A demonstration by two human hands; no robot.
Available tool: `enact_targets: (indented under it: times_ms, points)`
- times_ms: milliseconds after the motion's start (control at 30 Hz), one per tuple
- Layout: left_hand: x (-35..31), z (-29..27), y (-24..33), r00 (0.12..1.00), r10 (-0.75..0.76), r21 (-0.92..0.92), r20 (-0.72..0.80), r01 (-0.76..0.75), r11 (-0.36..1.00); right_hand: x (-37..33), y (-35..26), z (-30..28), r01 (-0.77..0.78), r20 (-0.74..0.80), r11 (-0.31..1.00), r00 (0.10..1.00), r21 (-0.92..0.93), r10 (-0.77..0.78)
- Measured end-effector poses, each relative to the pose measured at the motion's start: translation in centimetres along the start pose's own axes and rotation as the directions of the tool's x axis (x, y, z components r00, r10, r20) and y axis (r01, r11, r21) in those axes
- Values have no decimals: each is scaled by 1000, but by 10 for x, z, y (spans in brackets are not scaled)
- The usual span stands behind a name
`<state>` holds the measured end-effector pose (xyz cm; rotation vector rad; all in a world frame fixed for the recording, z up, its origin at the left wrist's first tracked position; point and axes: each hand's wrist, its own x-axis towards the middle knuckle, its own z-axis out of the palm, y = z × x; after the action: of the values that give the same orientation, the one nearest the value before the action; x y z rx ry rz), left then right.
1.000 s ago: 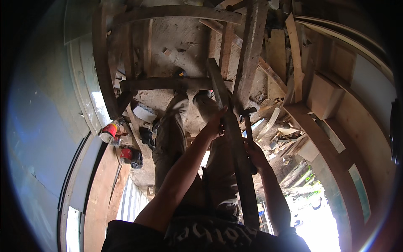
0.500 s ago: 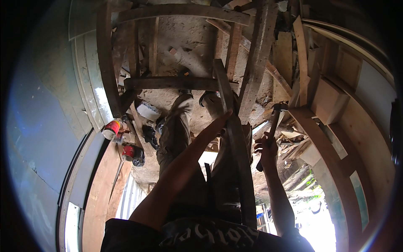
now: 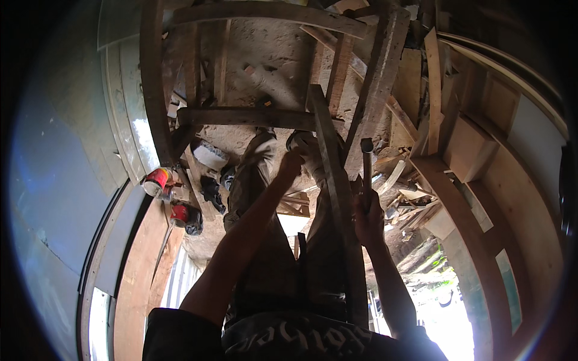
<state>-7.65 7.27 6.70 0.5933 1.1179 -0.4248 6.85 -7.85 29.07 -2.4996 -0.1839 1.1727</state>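
My right hand (image 3: 368,221) grips a hammer (image 3: 367,171) by its handle, head upward, just right of a long wooden plank (image 3: 332,153). This plank runs from my waist to a crosspiece (image 3: 247,117) of a wooden frame (image 3: 374,87), its far end lying across that crosspiece. Left of the plank and apart from it, my left hand (image 3: 291,165) hangs above my legs. Its fingers look curled together, and whatever they may hold is too small and dark to make out.
Red cans (image 3: 156,182) and a dark bag (image 3: 193,221) sit at the left beside pale panels (image 3: 66,198). A whitish block (image 3: 211,155) lies near my foot. Wood scraps (image 3: 415,204) litter the right side, next to a brown wooden door frame (image 3: 463,210).
My left hand has come off the plank and moved left, its fingers now drawn in. My right hand has brought the hammer leftward, close to the plank.
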Motion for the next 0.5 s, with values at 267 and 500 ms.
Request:
enact_targets:
  times_ms: [267,500]
  points:
    - [46,-9,69,968,51,-353,-247,-139,925,24,-8,13,-117,133,960,987,255,85]
    - [97,0,94,913,400,-13,-80,-403,915,26,-20,30,-291,202,922,949,254,244]
